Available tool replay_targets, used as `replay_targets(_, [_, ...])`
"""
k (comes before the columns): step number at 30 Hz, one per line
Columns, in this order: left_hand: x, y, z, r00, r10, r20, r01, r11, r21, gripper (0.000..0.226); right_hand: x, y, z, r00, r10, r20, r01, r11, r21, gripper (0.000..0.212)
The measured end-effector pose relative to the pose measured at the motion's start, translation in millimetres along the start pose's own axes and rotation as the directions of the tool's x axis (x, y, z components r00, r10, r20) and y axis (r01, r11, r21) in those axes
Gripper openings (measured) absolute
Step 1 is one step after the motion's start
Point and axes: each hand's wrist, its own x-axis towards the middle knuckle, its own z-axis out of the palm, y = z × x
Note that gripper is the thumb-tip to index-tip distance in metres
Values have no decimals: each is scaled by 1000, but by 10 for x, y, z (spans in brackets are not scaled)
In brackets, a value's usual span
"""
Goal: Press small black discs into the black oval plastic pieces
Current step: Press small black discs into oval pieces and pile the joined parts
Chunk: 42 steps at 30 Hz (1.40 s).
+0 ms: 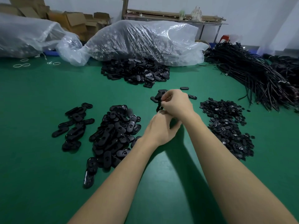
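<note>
both hands (168, 113) pinch oval piece (158, 107) mid-table.

Small factory assembly room or workshop. Green worktop (32, 97) carrying bulk stock: heaps of black oval pieces (113, 136) at 9 o'clock, a heap of small discs (226, 125) at 3 o'clock, another heap of ovals (137, 71) at 12 o'clock spilling from a clear plastic sack (145, 41). Bundled black cables (252, 73) at 2 o'clock. Opened cardboard cartons (76, 21) against the wall at 11 o'clock.
</note>
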Motion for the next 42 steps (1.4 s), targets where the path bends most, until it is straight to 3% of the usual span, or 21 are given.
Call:
replay_targets(5, [42,-43,15,988,115,-103,-123,989,-76,13,-185,487,-143,963,137,-231,-90,975,202,13])
replay_targets(10, [72,-13,41,966,73,-247,-123,973,-193,16,-371,764,-131,952,191,-241,-90,922,376,16])
replay_targets(13, [117,59,29,987,-76,-143,15,923,-385,12,-400,778,-206,982,125,-139,-36,857,514,19])
replay_targets(17, [133,101,58,981,-180,70,179,705,-687,7,-455,815,-352,999,45,-14,-28,810,585,14])
replay_targets(19, [115,81,70,979,-195,58,175,661,-730,9,-457,865,-441,997,80,-11,-64,872,486,11])
replay_targets(21, [111,69,74,975,-218,32,167,637,-753,14,-441,935,-570,982,153,-107,-127,968,217,11])
replay_targets(23, [97,57,76,971,-239,15,163,617,-770,20,-455,992,-704,955,233,-184,-236,972,8,17])
replay_targets(26, [64,70,85,969,-245,3,155,606,-780,28,-510,1055,-854,938,320,-136,-337,933,-125,22])
replay_targets(31, [39,88,76,968,-249,-17,145,616,-774,35,-565,1045,-865,939,341,-38,-341,916,-212,12])
replay_targets(42, [38,78,60,966,-256,-20,153,636,-757,38,-570,1004,-765,935,345,-80,-354,911,-210,11])
